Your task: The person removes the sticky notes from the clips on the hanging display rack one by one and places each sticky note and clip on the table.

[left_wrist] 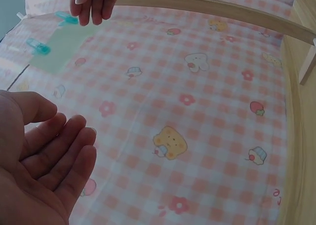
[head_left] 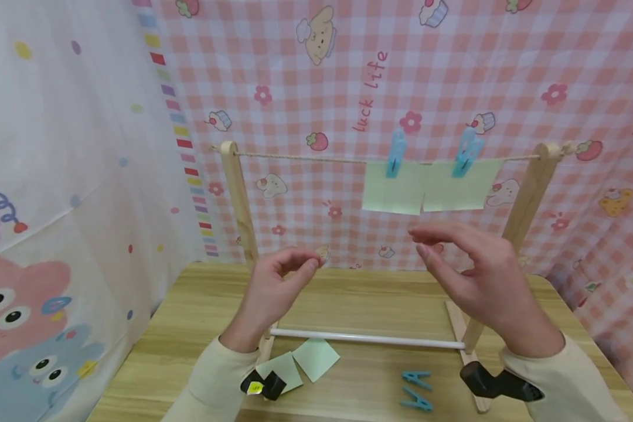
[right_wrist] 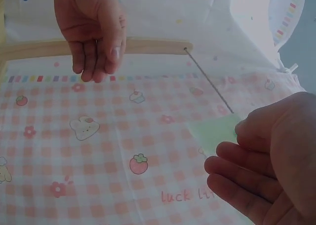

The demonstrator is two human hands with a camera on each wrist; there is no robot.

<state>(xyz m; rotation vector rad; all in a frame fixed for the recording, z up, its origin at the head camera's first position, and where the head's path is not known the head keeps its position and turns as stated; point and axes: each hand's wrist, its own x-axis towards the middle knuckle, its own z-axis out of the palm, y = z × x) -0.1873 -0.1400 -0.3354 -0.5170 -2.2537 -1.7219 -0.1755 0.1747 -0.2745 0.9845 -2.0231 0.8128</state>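
Two pale green paper squares hang side by side on a string [head_left: 306,157], the left paper [head_left: 392,193] under one blue clothespin [head_left: 395,155] and the right paper [head_left: 461,190] under blue clothespins [head_left: 467,157] that overlap in the head view. My right hand [head_left: 480,275] is in the air just below the papers, fingers loosely bent, nothing held. Off to the left my left hand [head_left: 282,281] hovers in front of the wooden frame's post, fingers relaxed and nothing between them. In the left wrist view its palm [left_wrist: 49,170] faces up, bare.
Wooden posts [head_left: 237,193] hold the string, with a white rod [head_left: 369,337] low between them. Two green papers [head_left: 316,358] lie on the table [head_left: 190,328] at front left. Two blue clothespins [head_left: 417,400] lie at front right. A checked cloth [head_left: 295,70] hangs behind.
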